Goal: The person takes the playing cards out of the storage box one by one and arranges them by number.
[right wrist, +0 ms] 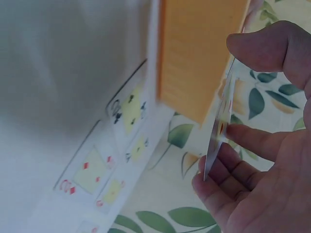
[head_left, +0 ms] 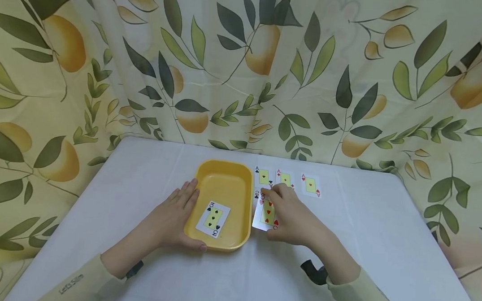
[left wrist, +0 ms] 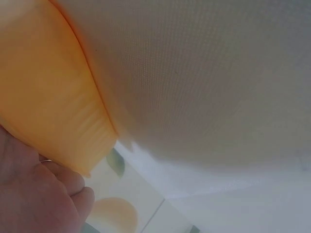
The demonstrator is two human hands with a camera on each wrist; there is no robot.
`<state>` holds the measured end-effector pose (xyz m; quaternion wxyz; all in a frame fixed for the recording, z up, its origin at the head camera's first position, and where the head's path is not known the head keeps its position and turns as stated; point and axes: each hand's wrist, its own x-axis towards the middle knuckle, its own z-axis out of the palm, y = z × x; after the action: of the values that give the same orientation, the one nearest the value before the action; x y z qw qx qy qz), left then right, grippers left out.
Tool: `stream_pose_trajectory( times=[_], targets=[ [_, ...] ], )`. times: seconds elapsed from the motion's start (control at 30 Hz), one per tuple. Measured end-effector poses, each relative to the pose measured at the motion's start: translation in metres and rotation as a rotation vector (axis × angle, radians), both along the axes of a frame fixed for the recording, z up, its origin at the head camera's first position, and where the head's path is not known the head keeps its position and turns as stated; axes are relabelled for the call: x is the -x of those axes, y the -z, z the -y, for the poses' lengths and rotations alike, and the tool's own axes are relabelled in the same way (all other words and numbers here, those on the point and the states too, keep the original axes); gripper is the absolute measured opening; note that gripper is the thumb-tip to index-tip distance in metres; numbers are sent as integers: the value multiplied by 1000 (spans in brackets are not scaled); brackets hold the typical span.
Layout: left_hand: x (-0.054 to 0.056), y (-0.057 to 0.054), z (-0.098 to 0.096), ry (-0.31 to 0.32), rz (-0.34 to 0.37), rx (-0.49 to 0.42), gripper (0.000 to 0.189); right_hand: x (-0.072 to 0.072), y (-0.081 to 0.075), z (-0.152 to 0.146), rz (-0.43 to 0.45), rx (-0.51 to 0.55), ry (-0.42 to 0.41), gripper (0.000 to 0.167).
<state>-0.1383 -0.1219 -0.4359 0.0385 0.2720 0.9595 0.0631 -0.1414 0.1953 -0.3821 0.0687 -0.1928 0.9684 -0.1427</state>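
Note:
My right hand (head_left: 292, 215) pinches a playing card with red hearts (head_left: 266, 213) between thumb and fingers, just right of the yellow tray (head_left: 242, 245). In the right wrist view, that card is seen nearly edge-on, above the cloth. My left hand (head_left: 172, 217) rests along the tray's left rim, fingers extended and thumb at the near corner. A card with black spades (head_left: 213, 219) lies face up and tilted inside the tray. Beneath my right hand, mostly hidden in the head view, lie a black-suited card (right wrist: 130, 109) and a diamonds card (right wrist: 90, 170).
Behind my right hand three aces lie in a row: a black ace (head_left: 263, 177), an ace of diamonds (head_left: 284, 177) and an ace of hearts (head_left: 310, 185). A white cloth (head_left: 366, 246) covers the table. A leaf-and-fruit patterned curtain (head_left: 235, 96) hangs behind it.

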Motion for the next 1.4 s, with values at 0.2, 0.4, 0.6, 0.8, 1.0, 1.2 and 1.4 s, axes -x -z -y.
stream_pose_trajectory(
  times=[0.2,0.4,0.6,0.8,1.0,1.2,1.4],
  targets=[
    [-2,-1,1,1,-5,-17,143,-6,11,-11,38,-21,16,94],
    [-2,0,1,0,-11,-17,143,-12,24,-14,78,-24,6,92],
    [0,-1,0,-1,-10,-19,143,-16,35,-12,91,-36,-34,89],
    [-1,-2,-1,0,-4,-19,143,-17,47,-8,104,-42,-97,88],
    [-1,0,0,1,-5,-9,144,-18,51,-5,133,-46,-90,85],
    [-1,-1,0,2,-5,-6,144,-18,54,-6,159,-42,-78,86],
    [-1,-1,1,4,-5,-5,143,-18,55,-6,168,-50,-84,88]
  ],
)
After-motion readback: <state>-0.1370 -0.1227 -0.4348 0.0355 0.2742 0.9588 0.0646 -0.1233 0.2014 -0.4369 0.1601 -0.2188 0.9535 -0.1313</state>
